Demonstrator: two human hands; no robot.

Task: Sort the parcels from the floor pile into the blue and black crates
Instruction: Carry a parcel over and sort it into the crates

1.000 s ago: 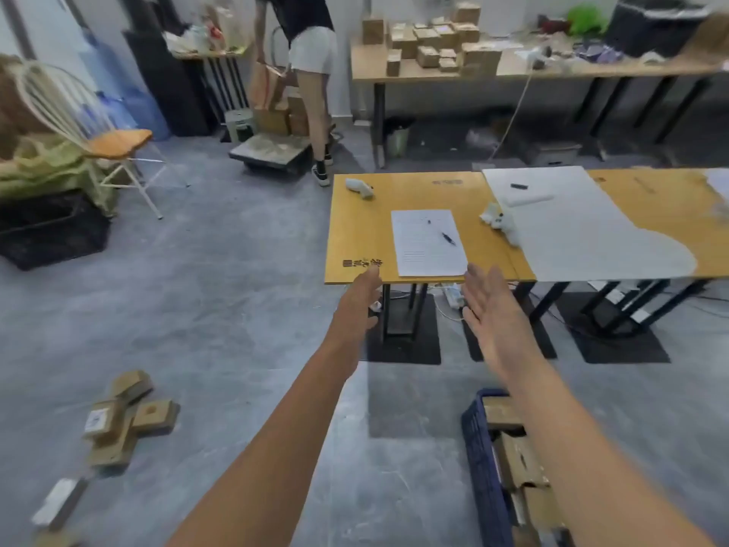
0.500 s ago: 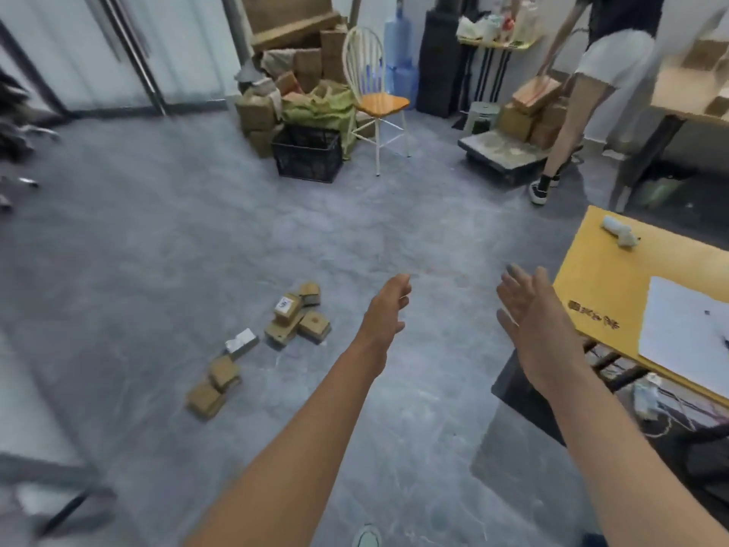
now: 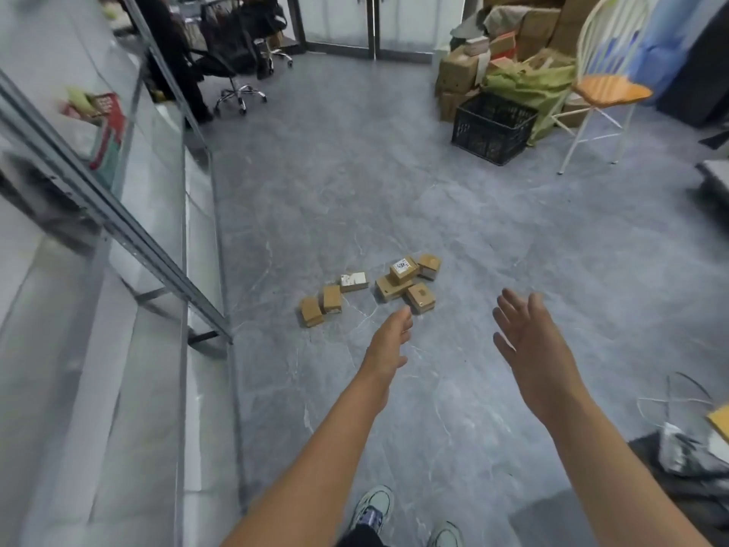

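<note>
Grey marbled floor (image 3: 493,230), glass partition (image 3: 118,215) at left; parcels (image 3: 378,288) scattered mid-floor; black crate (image 3: 493,128) beyond; left hand (image 3: 388,341) and right hand (image 3: 530,345) spread, empty.

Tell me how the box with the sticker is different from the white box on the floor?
The sticker box is brown with a printed label on top; the white box has a pale top. The sticker box is stacked on another parcel; the white box lies flat on the floor. The sticker box sits in the right cluster; the white box lies between the clusters. Both are small parcels, untouched.
</note>
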